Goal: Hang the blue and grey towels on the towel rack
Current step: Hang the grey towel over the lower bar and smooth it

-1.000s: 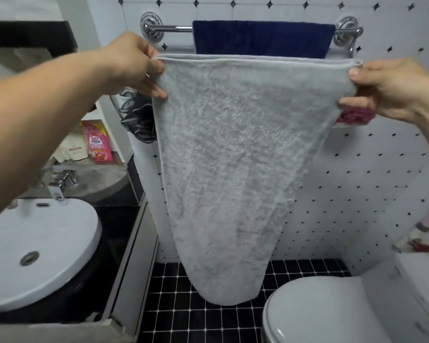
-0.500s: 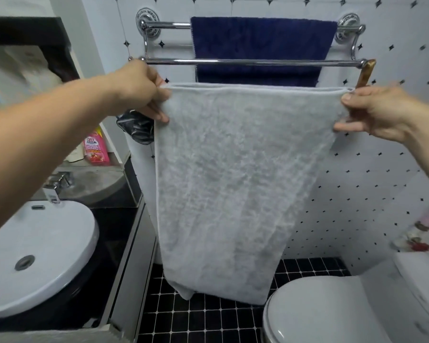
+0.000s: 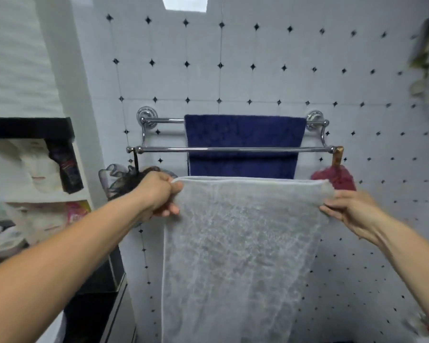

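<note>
A chrome double-bar towel rack (image 3: pixel 164 150) is fixed to the tiled wall. The blue towel (image 3: pixel 244 134) hangs over its rear bar, behind the bare front bar. I hold the grey towel (image 3: pixel 238 256) spread out flat, its top edge a little below the front bar. My left hand (image 3: pixel 156 194) pinches the towel's top left corner. My right hand (image 3: pixel 349 211) pinches its top right corner. The towel hangs straight down and its lower end runs out of view.
A dark mesh bath sponge (image 3: pixel 119 179) hangs from the rack's left end, behind my left hand. A red sponge (image 3: pixel 337 179) on a wooden handle hangs at the right end. Shelves (image 3: pixel 35 169) with bottles and packets stand at the left.
The view has tilted upward, so the rack now sits mid-frame and the sink and toilet are gone. The grey towel's top edge has dropped below the front bar. Both hands keep their grip.
</note>
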A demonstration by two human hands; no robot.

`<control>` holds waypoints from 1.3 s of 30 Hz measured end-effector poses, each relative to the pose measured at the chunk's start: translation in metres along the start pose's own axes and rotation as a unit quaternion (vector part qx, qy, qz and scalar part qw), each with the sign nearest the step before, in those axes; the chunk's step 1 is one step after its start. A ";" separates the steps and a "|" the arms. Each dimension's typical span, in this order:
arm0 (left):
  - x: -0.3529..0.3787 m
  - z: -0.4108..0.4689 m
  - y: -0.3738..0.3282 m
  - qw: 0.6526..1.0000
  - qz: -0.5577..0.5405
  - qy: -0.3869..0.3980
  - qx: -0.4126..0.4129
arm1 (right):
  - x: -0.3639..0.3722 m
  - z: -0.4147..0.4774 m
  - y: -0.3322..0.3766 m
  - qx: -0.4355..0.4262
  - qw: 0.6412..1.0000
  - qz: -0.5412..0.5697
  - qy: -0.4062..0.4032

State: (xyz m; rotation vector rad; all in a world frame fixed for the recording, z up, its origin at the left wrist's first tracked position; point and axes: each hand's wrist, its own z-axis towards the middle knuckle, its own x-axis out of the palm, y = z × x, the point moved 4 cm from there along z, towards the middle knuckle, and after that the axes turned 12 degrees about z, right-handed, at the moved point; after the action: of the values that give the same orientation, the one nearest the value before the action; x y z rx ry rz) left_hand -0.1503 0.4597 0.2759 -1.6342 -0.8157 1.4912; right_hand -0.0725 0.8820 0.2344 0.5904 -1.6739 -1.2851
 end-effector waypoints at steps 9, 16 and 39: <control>0.038 0.082 -0.014 0.964 -0.254 -0.046 -0.069 | 0.006 0.075 0.006 0.031 0.996 0.070 -0.056; 0.052 0.138 -0.015 0.921 -0.372 -0.105 -0.050 | 0.043 0.158 0.009 0.066 0.991 0.114 -0.035; 0.073 0.161 -0.060 0.795 -0.581 -0.162 0.069 | 0.081 0.185 0.022 -0.017 0.939 0.335 0.073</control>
State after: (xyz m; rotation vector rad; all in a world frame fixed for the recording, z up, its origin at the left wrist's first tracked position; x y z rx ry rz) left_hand -0.2999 0.5709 0.2870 -0.4629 -1.4803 0.8427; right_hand -0.2686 0.9150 0.2779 0.0620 -1.5302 -0.7485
